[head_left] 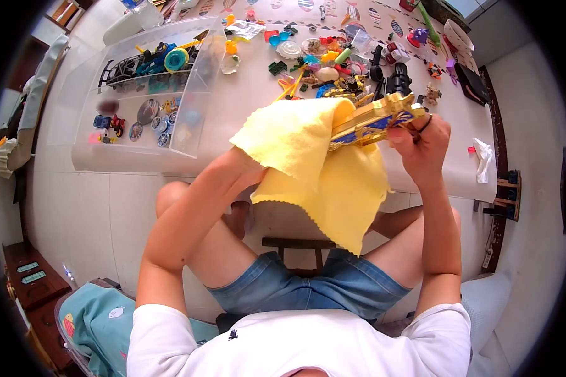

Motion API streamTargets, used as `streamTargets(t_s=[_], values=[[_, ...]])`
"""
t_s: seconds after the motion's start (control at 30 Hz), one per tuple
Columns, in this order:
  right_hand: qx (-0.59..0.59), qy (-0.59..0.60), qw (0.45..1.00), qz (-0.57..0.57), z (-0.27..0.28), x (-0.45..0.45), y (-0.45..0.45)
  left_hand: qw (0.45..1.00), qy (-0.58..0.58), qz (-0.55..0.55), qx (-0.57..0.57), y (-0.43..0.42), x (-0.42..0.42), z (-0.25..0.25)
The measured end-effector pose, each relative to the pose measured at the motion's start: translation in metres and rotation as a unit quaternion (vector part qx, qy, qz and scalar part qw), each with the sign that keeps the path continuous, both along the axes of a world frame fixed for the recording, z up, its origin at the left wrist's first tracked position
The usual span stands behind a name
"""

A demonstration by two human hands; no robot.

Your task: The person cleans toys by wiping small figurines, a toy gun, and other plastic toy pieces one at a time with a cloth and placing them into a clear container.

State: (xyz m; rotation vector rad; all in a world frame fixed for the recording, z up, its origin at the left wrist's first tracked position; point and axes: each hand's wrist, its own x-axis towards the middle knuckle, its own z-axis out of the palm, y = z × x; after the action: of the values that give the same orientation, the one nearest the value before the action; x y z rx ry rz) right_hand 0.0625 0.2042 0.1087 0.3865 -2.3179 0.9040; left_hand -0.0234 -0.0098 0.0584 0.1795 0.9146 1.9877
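Pinching one end of the gold-and-blue toy point(374, 125) above the bench point(458, 154) in the right hand point(426, 147), with the left hand point(253, 171) under yellow cloth point(295, 139) (grip hidden, can't tell), could drop it through slipping fabric.

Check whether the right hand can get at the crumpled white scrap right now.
Probably, once freed: nothing visible stands between the right hand and the crumpled white scrap, but that hand is gripping the gold-and-blue piece, so it'd likely need to let go first.
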Motion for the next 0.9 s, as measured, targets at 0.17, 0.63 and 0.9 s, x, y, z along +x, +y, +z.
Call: streamTargets(t_s=[0.17, 0.63, 0.9], values=[[-0.086, 0.008, 0.996, -0.008, 0.000, 0.001, 0.007, 0.975, 0.163, 0.004, -0.148, -0.006, -0.004, -0.001], [0.176, 0.133, 0.975, -0.012, 0.018, 0.006, 0.015, 0.921, 0.365, -0.029, -0.129, -0.007, -0.012, -0.013], [0.217, 0.135, 0.966, -0.031, 0.020, 0.010, 0.013, 0.754, 0.636, 0.006, -0.165, -0.006, -0.013, -0.008]])
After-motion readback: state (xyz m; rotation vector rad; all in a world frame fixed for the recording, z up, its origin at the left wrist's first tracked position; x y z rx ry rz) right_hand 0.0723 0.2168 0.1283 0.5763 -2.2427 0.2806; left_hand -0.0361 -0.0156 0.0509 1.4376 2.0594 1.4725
